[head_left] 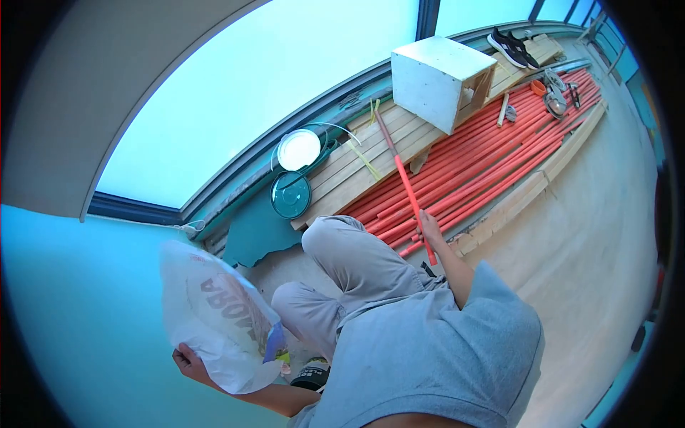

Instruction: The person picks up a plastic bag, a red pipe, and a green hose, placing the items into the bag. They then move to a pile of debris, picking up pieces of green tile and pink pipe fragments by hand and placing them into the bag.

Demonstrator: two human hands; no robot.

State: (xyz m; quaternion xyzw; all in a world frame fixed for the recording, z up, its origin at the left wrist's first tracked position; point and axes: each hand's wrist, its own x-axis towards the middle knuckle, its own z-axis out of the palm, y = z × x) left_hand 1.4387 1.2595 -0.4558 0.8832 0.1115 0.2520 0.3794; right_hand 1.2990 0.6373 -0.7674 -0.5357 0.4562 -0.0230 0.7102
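Observation:
My left hand [187, 360] is closed on the edge of a white plastic bag [221, 314] with printed letters, at the lower left. The bag hangs open beside my knee, with something blue and yellow-green near its lower right edge. My right hand [429, 228] is wrapped round the lower end of a red pipe [408, 187]. That pipe slants up and left, its darker far end over the wooden planks [371, 160]. Below it, many red pipes [471, 165] lie side by side on the floor.
A white box [439, 75] and black shoes [512, 48] stand on the planks. Near the window are a white bucket [299, 150] and a green round lid or container [290, 194]. Tools and an orange ring [537, 87] lie on the far pipes. A light wooden beam [528, 192] borders them.

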